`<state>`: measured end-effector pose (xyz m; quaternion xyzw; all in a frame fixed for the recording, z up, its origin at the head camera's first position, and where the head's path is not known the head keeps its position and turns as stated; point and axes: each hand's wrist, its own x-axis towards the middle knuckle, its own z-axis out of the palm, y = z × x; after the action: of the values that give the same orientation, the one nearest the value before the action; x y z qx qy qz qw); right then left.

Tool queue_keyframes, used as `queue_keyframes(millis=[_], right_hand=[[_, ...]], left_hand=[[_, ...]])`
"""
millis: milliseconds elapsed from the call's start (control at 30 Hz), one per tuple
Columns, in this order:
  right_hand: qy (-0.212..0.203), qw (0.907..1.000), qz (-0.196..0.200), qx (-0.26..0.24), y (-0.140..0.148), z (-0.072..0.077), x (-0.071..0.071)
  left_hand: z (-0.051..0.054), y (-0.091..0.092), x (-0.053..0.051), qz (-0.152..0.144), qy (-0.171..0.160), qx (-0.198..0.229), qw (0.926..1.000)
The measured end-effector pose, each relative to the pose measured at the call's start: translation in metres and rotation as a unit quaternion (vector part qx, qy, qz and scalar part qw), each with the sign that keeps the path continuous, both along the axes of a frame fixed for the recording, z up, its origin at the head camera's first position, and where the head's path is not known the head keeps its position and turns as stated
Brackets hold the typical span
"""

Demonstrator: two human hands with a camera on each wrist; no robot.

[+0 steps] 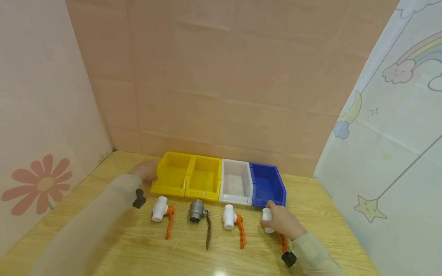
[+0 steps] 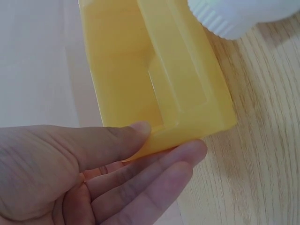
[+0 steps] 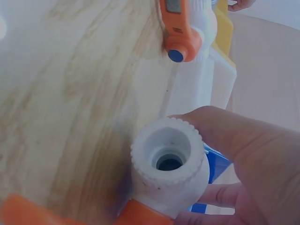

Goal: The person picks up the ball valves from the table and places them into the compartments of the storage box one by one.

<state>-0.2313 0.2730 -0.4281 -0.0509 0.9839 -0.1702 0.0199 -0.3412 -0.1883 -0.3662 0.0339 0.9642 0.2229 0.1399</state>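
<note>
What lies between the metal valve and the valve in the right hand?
In the head view, one white valve with an orange handle lies between the metal valve and the held valve.

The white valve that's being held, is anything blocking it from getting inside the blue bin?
Only the blue bin's front wall, just beyond the white valve in the right hand. Nothing else visible blocks it.
</note>
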Motion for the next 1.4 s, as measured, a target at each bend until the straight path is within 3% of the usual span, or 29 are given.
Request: queue_keyframes(millis=[600,933,1100,1300,1400], right_hand=[[0.006,0.9997,0.025,-0.007,-0.006,0.026,0.0],[0.01,0.9994,0.033,0.004,-0.007,0.071,-0.008],[0.005,0.9995,0.03,-0.005,-0.004,0.093,-0.021],[0.056,0.9969,0.053,0.014,-0.004,0.114,-0.039],[0.059,0.9964,0.054,0.029,-0.005,0.122,-0.048]], left_hand=[[0.0,-0.001,0.001,-0.007,0.008,0.008,0.9999],[0.0,-0.001,-0.002,-0.008,0.001,0.003,1.0],[-0.001,-0.001,-0.003,-0.002,0.0,0.014,0.9999],[0.001,-0.001,-0.002,0.0,-0.004,0.001,1.0],[0.002,-0.001,-0.002,0.001,-0.005,0.003,1.0]])
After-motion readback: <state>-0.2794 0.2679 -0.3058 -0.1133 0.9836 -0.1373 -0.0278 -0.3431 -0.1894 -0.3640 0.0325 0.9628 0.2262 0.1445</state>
